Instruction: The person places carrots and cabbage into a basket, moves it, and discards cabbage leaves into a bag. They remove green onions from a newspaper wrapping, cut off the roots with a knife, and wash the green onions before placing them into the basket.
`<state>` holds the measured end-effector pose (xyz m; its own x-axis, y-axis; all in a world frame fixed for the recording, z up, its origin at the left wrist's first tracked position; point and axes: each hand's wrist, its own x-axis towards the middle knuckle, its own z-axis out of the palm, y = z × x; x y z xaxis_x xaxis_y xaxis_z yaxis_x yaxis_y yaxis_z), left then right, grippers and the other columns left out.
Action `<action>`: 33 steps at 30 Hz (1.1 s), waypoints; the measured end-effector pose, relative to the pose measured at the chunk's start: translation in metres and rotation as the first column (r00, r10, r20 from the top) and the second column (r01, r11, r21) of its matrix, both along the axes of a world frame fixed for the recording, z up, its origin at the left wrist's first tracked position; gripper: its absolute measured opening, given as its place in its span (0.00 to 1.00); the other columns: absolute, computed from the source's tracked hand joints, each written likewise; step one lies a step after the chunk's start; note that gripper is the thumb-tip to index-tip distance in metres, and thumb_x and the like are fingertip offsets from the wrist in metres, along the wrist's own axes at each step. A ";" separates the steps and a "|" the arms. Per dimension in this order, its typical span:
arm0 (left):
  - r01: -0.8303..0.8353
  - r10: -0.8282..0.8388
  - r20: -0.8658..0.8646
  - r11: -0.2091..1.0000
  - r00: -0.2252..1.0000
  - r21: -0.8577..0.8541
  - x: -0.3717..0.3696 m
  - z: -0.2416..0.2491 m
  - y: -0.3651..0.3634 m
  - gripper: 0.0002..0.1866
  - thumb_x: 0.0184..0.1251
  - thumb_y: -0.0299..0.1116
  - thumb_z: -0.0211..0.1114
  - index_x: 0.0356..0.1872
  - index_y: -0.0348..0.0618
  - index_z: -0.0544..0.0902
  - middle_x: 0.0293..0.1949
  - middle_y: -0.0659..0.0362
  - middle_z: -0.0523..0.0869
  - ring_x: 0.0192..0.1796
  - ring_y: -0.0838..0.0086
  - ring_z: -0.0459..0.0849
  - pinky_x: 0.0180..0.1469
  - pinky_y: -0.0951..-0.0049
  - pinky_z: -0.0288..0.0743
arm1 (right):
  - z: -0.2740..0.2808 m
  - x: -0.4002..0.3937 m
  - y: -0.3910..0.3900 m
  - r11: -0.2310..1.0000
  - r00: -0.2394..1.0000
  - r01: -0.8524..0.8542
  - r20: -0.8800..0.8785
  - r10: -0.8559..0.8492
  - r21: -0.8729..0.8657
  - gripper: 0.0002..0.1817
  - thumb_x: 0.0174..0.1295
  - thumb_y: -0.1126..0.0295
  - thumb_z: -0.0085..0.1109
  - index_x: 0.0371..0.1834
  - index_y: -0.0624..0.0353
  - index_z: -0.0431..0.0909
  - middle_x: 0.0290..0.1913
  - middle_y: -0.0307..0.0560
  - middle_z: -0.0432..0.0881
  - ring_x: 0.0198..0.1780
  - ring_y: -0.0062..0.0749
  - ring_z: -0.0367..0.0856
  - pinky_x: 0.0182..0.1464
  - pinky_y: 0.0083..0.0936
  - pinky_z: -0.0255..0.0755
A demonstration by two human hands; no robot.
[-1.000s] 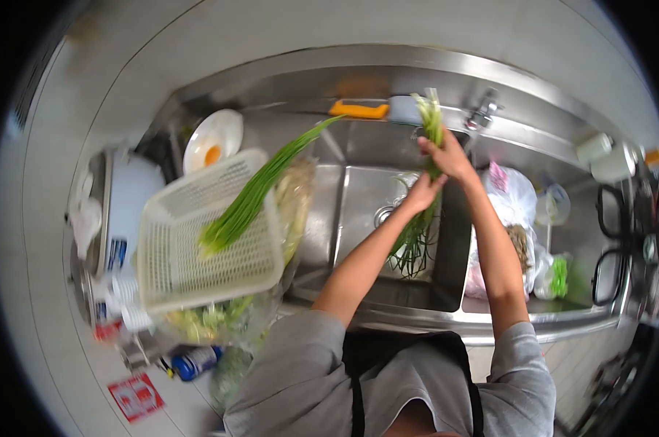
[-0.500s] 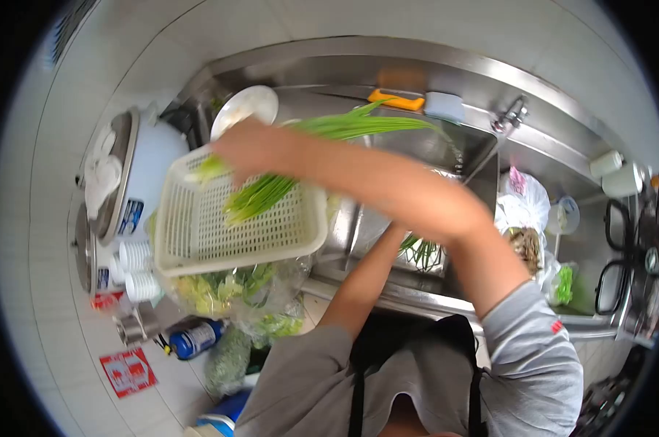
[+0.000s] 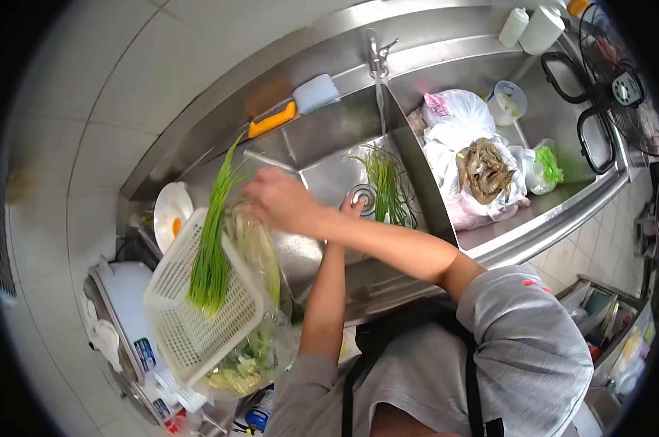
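My right hand (image 3: pixel 282 200), blurred by motion, is between the basket and the sink, its fingers loosely apart and nothing seen in them. Long green scallions (image 3: pixel 214 255) lie in the pale plastic basket (image 3: pixel 171 337), their thin ends reaching over its far rim. Down in the steel sink (image 3: pixel 311 251), my left hand (image 3: pixel 352 207) is by the drain, partly hidden by my right forearm; its visible fingers look apart. More scallions (image 3: pixel 390 186) lie just right of it under the tap.
Water runs from the tap (image 3: pixel 377 58). The right basin holds shrimp (image 3: pixel 484 171) on white plastic bags and a tub (image 3: pixel 507 102). A sponge (image 3: pixel 316 93) and an orange-handled tool (image 3: pixel 272 119) lie on the back ledge. Bagged greens (image 3: pixel 242 368) sit below the basket; a fan (image 3: pixel 624 87) stands right.
My right hand has let go of the scallions in the basket and moved back toward the sink. The view has turned to the right, bringing the right basin further in.
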<state>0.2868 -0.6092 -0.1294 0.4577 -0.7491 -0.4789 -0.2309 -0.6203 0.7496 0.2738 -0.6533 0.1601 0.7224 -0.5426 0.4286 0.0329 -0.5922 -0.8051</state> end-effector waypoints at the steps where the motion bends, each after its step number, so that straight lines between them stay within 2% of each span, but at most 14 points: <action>1: 0.028 -0.028 -0.084 1.000 0.996 0.001 -0.006 0.011 0.002 0.28 0.60 0.45 0.56 0.55 0.36 0.66 0.43 0.50 0.76 0.42 0.66 0.75 0.46 0.66 0.68 | -0.027 -0.002 -0.018 0.996 0.998 0.052 -0.037 -0.050 0.074 0.14 0.46 0.67 0.60 0.38 0.57 0.76 0.36 0.48 0.72 0.43 0.43 0.70 0.45 0.34 0.66; 3: 0.081 -0.077 -0.251 0.997 0.965 0.006 -0.018 0.041 0.005 0.26 0.61 0.45 0.54 0.54 0.36 0.66 0.43 0.50 0.77 0.46 0.66 0.74 0.51 0.70 0.65 | -0.080 -0.009 -0.056 0.982 0.986 0.128 -0.128 -0.110 0.142 0.14 0.48 0.67 0.59 0.38 0.60 0.76 0.36 0.52 0.74 0.43 0.46 0.72 0.45 0.34 0.67; 4: 0.024 0.026 -0.260 0.982 0.965 0.187 -0.019 0.038 0.000 0.26 0.62 0.44 0.53 0.54 0.35 0.66 0.44 0.50 0.77 0.47 0.66 0.74 0.51 0.71 0.65 | -0.107 -0.015 -0.076 0.965 0.965 0.167 -0.236 -0.117 0.200 0.15 0.48 0.66 0.59 0.38 0.61 0.76 0.36 0.54 0.76 0.42 0.47 0.73 0.45 0.35 0.67; 7: 0.050 0.018 -0.240 0.960 0.971 0.276 -0.018 0.026 0.012 0.28 0.62 0.44 0.54 0.56 0.34 0.65 0.48 0.48 0.75 0.51 0.68 0.73 0.53 0.72 0.64 | -0.248 -0.035 -0.115 0.887 0.831 0.382 -0.516 -0.206 0.261 0.19 0.45 0.60 0.61 0.36 0.63 0.77 0.37 0.60 0.77 0.41 0.50 0.76 0.43 0.37 0.70; 9: 0.053 0.016 -0.281 0.971 0.960 0.235 -0.014 0.030 0.023 0.28 0.62 0.44 0.53 0.57 0.34 0.64 0.50 0.47 0.74 0.53 0.68 0.72 0.54 0.73 0.63 | -0.315 -0.062 -0.122 0.705 0.600 0.643 -0.769 -0.220 0.300 0.18 0.46 0.59 0.60 0.30 0.64 0.77 0.35 0.61 0.78 0.39 0.52 0.77 0.40 0.37 0.72; 10: 0.082 -0.005 -0.274 0.959 0.962 0.271 -0.008 0.022 0.028 0.27 0.62 0.44 0.53 0.57 0.35 0.64 0.50 0.48 0.74 0.53 0.68 0.72 0.54 0.73 0.63 | -0.347 -0.077 -0.129 0.639 0.532 0.678 -0.843 -0.086 0.363 0.23 0.44 0.57 0.61 0.39 0.63 0.76 0.43 0.62 0.76 0.47 0.48 0.75 0.49 0.36 0.69; 12: 0.135 -0.048 -0.250 0.929 0.967 0.344 0.003 0.016 0.032 0.27 0.63 0.45 0.52 0.56 0.35 0.65 0.51 0.48 0.74 0.53 0.69 0.72 0.55 0.74 0.62 | -0.447 -0.081 -0.124 0.517 0.208 0.849 -0.968 -0.137 0.109 0.31 0.44 0.55 0.60 0.50 0.63 0.69 0.53 0.61 0.69 0.56 0.45 0.67 0.58 0.37 0.59; 13: 0.152 -0.064 -0.230 0.909 0.971 0.388 0.006 0.018 0.033 0.27 0.63 0.45 0.52 0.56 0.36 0.66 0.51 0.49 0.74 0.53 0.69 0.71 0.55 0.74 0.62 | -0.456 -0.076 -0.123 0.495 0.241 0.861 -0.952 -0.189 0.119 0.32 0.44 0.55 0.60 0.51 0.63 0.68 0.54 0.60 0.68 0.57 0.45 0.66 0.59 0.37 0.57; 17: 0.073 0.012 -0.189 0.898 0.982 0.433 0.010 0.013 0.034 0.26 0.63 0.44 0.52 0.56 0.37 0.66 0.49 0.49 0.75 0.53 0.69 0.72 0.55 0.74 0.62 | -0.445 -0.070 -0.112 0.490 0.341 0.862 -0.866 -0.366 0.132 0.36 0.44 0.56 0.60 0.55 0.64 0.63 0.58 0.59 0.64 0.60 0.46 0.61 0.62 0.38 0.51; 22: 0.158 -0.077 -0.211 0.904 0.974 0.397 0.013 -0.022 0.027 0.26 0.63 0.46 0.52 0.58 0.44 0.65 0.48 0.57 0.75 0.46 0.75 0.72 0.43 0.76 0.68 | -0.487 -0.063 -0.098 0.523 0.219 0.818 -0.712 -0.667 -0.238 0.35 0.41 0.60 0.61 0.55 0.63 0.62 0.55 0.61 0.66 0.57 0.49 0.64 0.60 0.36 0.55; 26: 0.106 -0.035 -0.221 0.943 0.975 0.317 0.009 -0.016 -0.013 0.25 0.63 0.46 0.51 0.57 0.44 0.66 0.47 0.62 0.75 0.46 0.77 0.73 0.41 0.76 0.69 | -0.456 -0.061 -0.110 0.478 0.482 0.853 -0.666 -0.569 0.209 0.34 0.41 0.63 0.59 0.54 0.62 0.63 0.52 0.61 0.69 0.54 0.51 0.67 0.56 0.35 0.60; 29: -0.088 0.091 -0.222 0.996 0.971 0.027 0.014 -0.010 -0.055 0.27 0.63 0.48 0.51 0.59 0.47 0.62 0.52 0.62 0.72 0.51 0.76 0.70 0.45 0.74 0.67 | -0.376 -0.056 -0.125 0.291 0.610 0.790 -0.654 -0.447 0.539 0.30 0.43 0.64 0.56 0.52 0.64 0.64 0.48 0.62 0.72 0.50 0.52 0.70 0.53 0.36 0.63; 31: -0.166 0.147 -0.228 0.984 0.963 -0.069 0.018 0.016 -0.095 0.28 0.63 0.50 0.49 0.60 0.47 0.61 0.55 0.60 0.69 0.53 0.74 0.69 0.48 0.71 0.66 | -0.354 -0.055 -0.130 0.339 0.693 0.718 -0.579 -0.430 0.608 0.32 0.44 0.64 0.58 0.56 0.54 0.60 0.47 0.62 0.72 0.49 0.54 0.72 0.51 0.40 0.66; 33: -0.248 0.208 -0.245 0.958 0.947 -0.144 0.020 0.043 -0.132 0.28 0.63 0.53 0.47 0.60 0.48 0.61 0.56 0.59 0.68 0.53 0.72 0.69 0.51 0.70 0.64 | -0.311 -0.057 -0.132 0.416 0.715 0.693 -0.487 -0.501 0.589 0.31 0.44 0.67 0.58 0.54 0.60 0.60 0.45 0.61 0.74 0.48 0.53 0.72 0.50 0.39 0.66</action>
